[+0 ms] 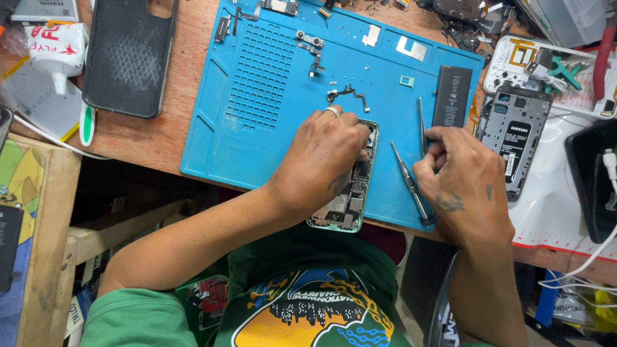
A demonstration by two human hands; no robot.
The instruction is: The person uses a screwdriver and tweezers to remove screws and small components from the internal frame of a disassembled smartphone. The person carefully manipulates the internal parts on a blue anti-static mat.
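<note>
Left hand (324,157) pressed over an opened phone (347,199) on a blue work mat (257,96). Right hand (466,183) gripping a slim metal tool (421,125), with a screwdriver (411,186) lying just beside. Black battery (452,96) near the mat's right edge.

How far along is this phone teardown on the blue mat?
Done: the phone lies open with its insides showing, and a battery, a thin cable and small metal parts lie loose on the blue mat. In hand: the left hand rests on the phone, while the right hand takes thin tools. Left: the boards inside the frame are not yet out.
</note>
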